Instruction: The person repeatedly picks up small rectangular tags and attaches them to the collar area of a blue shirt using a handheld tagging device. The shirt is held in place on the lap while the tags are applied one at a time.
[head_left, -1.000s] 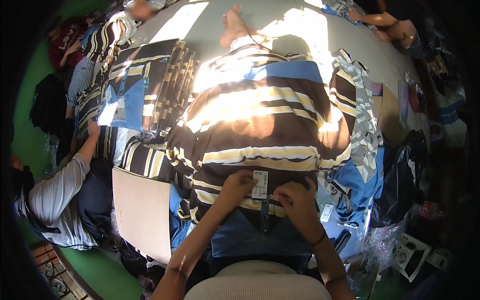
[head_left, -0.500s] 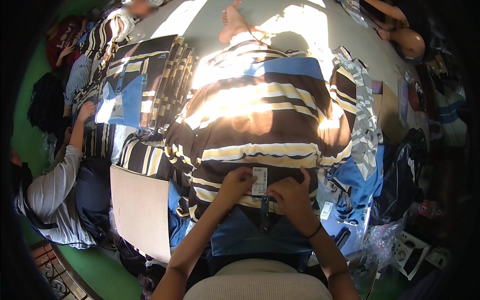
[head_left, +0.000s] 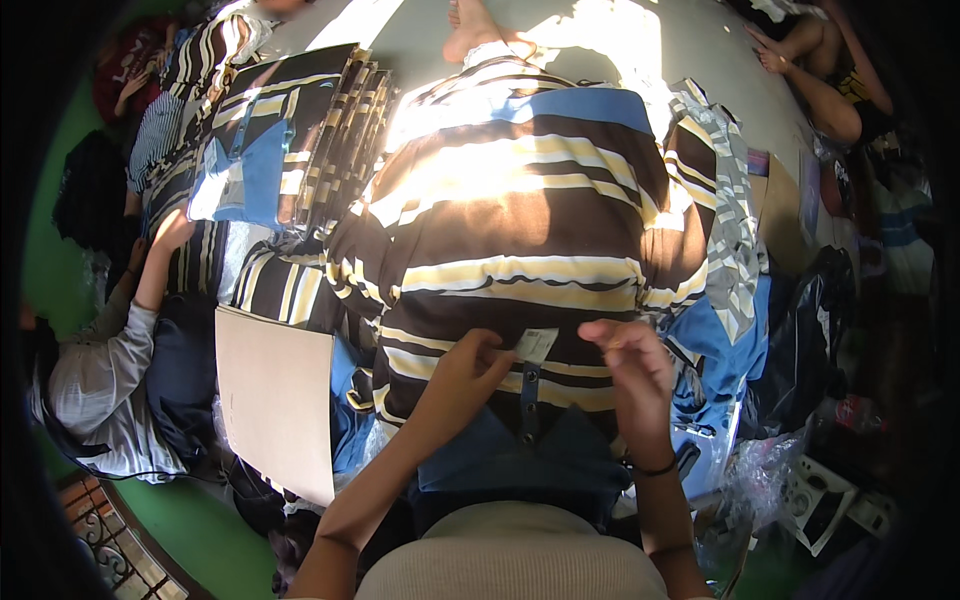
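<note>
A brown, yellow and white striped polo shirt (head_left: pixel 520 230) lies spread in front of me, its blue collar (head_left: pixel 480 455) close to my body. Near the snap placket (head_left: pixel 530 400) a small white paper tag (head_left: pixel 537 345) is tilted over the dark cloth. The fingertips of my left hand (head_left: pixel 465 375) are closed on the tag's left edge. Apart from the tag, to its right, my right hand (head_left: pixel 638 375) is raised over the shirt with thumb and fingers pinched together; whether something small is between them is too blurred to see.
On the left stand a stack of folded striped shirts (head_left: pixel 265 140) and a tan cardboard sheet (head_left: pixel 275 395). Another person's arm (head_left: pixel 155 265) reaches in there. At right lie blue cloth (head_left: pixel 735 310), a black plastic bag (head_left: pixel 805 345) and crumpled clear plastic (head_left: pixel 765 480).
My right hand has left the tag and moved right and slightly up. The tag has tipped over in my left hand. At the far right, another person has shifted.
</note>
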